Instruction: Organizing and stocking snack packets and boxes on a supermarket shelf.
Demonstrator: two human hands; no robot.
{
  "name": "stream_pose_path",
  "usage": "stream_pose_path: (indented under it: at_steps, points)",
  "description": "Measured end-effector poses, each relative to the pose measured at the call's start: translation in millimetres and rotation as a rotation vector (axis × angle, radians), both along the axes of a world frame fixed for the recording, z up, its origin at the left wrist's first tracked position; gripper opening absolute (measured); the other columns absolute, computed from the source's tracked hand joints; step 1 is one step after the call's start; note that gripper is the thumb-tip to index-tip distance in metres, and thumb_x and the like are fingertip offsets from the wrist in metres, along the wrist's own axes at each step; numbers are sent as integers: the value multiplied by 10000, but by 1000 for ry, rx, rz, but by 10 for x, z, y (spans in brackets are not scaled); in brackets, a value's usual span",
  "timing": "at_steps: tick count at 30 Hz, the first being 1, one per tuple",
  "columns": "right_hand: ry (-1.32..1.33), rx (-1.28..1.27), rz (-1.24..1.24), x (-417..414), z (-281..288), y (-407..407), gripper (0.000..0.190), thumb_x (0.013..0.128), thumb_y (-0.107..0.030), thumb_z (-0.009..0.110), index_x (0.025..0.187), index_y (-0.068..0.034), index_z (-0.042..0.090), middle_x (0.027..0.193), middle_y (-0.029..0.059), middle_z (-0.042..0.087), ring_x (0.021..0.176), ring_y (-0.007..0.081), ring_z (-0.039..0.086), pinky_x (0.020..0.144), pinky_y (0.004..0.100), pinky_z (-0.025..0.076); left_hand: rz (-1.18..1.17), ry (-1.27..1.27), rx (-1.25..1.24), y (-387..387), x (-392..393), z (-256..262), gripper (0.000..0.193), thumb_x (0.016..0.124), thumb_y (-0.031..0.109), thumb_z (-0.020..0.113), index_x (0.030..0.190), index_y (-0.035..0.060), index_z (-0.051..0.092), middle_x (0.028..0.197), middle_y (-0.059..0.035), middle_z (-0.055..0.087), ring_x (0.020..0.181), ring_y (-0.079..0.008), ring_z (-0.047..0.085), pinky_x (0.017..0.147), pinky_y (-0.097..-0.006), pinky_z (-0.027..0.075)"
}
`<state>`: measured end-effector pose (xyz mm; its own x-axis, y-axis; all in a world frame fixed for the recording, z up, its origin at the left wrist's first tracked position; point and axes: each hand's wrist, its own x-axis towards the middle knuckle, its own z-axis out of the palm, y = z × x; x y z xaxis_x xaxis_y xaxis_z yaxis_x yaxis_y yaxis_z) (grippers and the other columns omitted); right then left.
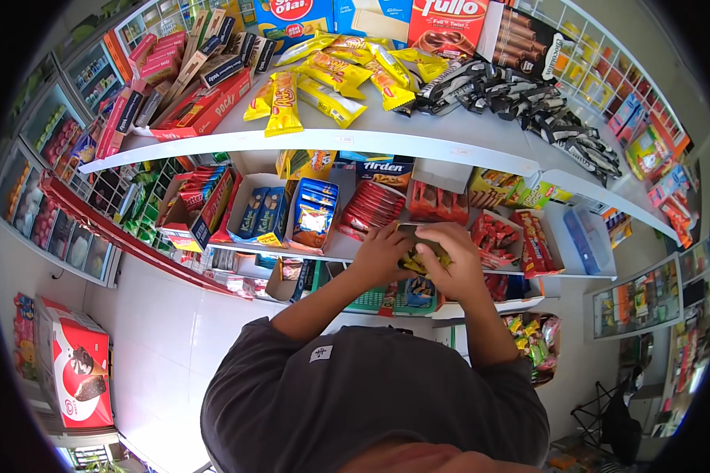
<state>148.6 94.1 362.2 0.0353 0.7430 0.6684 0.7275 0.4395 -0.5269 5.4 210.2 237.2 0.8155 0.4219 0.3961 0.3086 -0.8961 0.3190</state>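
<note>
In front of the middle shelf, both of my hands are on a small open box with a dark inner side and some yellow on it. My left hand grips its left side. On the right side is my right hand, its thumb bent over the opening and its fingers across the top. My fingers hide much of the box, and its contents are hard to make out. Just behind it, red-wrapped snack packs lie in a row, with a carton of red and brown packs to their right.
The white upper shelf juts out above my hands, bearing yellow-wrapped bars, black-wrapped wafer sticks and a red Pocky box. Blue Kalpa packs stand left on the middle shelf. Below sits a green plastic basket. A clear-blue container is at right.
</note>
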Motion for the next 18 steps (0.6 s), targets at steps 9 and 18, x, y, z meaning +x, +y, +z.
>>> stream_pose_path:
  at_steps: [9,18]
  points:
    - [-294,256,-322,-229,1673,685,203,843,-208,745,932,-29,708,868,109,718,822,281,692,716,400,522,18,121,33,28,-26,-21,693,761,585,758,1239,102,621,1300,-101,609,1385,-366,428,1078,-544,360]
    - [-781,-150,-534,-259,1889,1336,332,792,-356,734,960,-70,744,944,129,715,907,319,692,781,455,546,-24,112,60,-6,-30,-38,695,783,589,740,1246,86,616,1328,-101,598,1413,-356,402,1096,-538,340]
